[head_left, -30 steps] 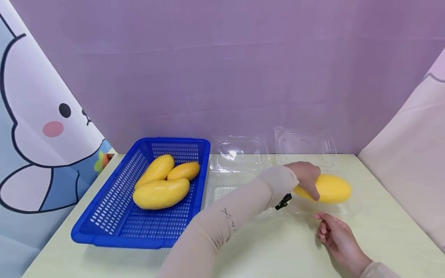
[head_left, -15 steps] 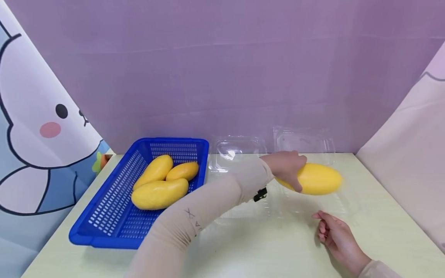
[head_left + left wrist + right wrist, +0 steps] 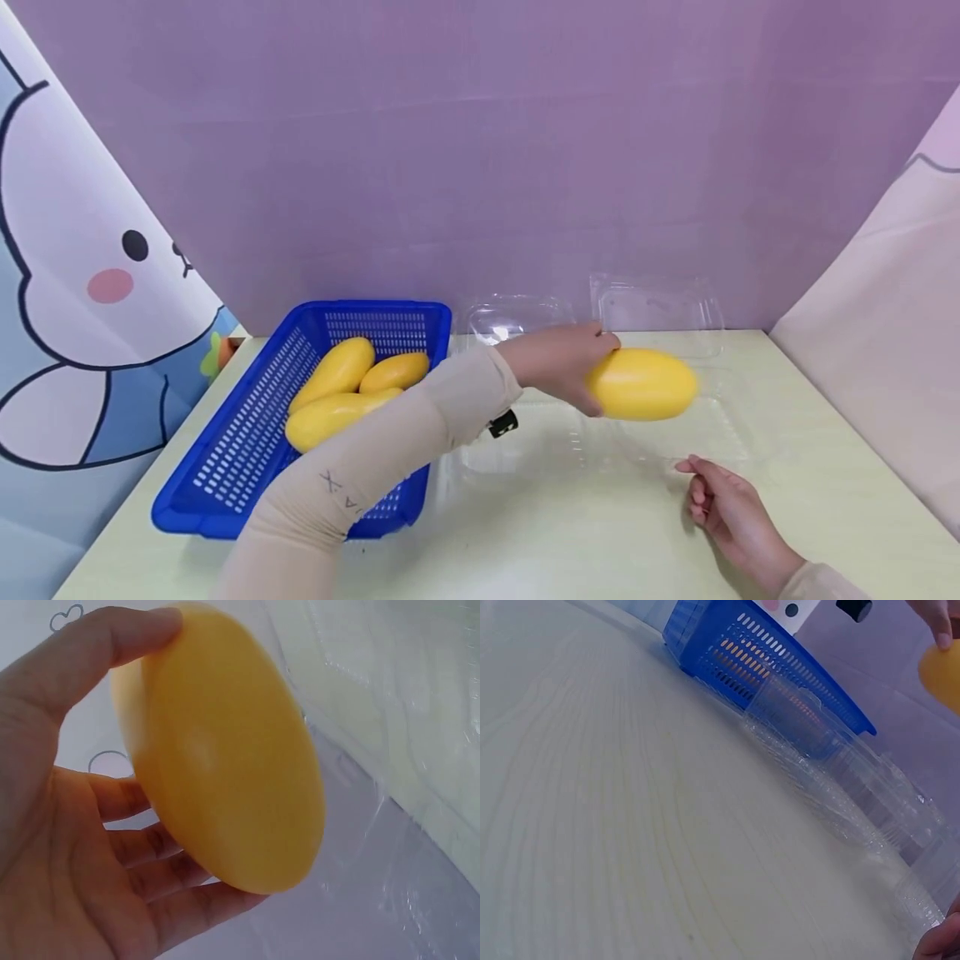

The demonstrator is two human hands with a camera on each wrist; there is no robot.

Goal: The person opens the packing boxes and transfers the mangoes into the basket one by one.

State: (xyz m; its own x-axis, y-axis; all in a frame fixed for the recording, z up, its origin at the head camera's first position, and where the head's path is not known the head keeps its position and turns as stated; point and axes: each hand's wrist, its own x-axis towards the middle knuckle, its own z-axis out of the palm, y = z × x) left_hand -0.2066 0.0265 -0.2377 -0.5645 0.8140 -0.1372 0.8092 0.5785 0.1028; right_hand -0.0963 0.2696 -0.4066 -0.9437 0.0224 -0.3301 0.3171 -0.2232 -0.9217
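My left hand (image 3: 558,362) grips a large yellow mango (image 3: 645,385) by one end, held up over two clear plastic clamshell boxes. In the left wrist view the thumb lies across the top of the mango (image 3: 225,757) and the fingers curl underneath. Both boxes stand open, lids raised at the back: the left lid (image 3: 517,312) and the right lid (image 3: 656,310). Close by the front edge of the right box's base (image 3: 716,429), my right hand (image 3: 738,517) rests on the table with loosely curled fingers and holds nothing.
A blue perforated basket (image 3: 217,442) stands on the left, holding three more mangoes (image 3: 341,367); my left forearm crosses its front right corner. A purple cloth (image 3: 480,167) hangs behind the table (image 3: 555,533). Cartoon-printed cloth (image 3: 67,333) hangs at the left.
My left hand has carried the mango up and to the left, from over the right box toward the space between the boxes. The right hand has stayed in place.
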